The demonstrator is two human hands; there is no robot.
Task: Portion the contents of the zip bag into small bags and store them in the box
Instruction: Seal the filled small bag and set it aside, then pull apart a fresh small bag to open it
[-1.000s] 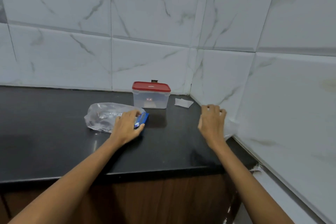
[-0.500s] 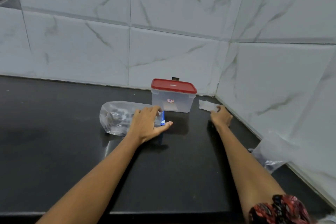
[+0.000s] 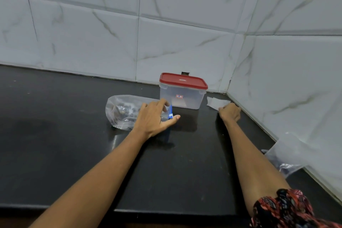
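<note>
A clear zip bag (image 3: 122, 111) with a blue zip strip lies on the black counter (image 3: 55, 144), dark pieces inside it. My left hand (image 3: 154, 117) lies over its right end, fingers on top and thumb beside the blue strip, holding that end. Just behind stands the clear box (image 3: 182, 98), its red lid (image 3: 183, 80) on. Flat small bags (image 3: 215, 102) lie in the corner to the right of the box. My right hand (image 3: 230, 112) has its fingers curled onto the near corner of the small bags and pinches it; the fingertips are hidden.
White marble-look tiled walls (image 3: 185, 33) meet in a corner behind the box and run along the counter's right side. A crumpled clear plastic bag (image 3: 285, 155) leans against the right wall. The counter's front edge runs below my forearms.
My right hand left the right wall and reached forward to the small bags in the corner. My left hand stayed on the zip bag. The view moved closer and to the right.
</note>
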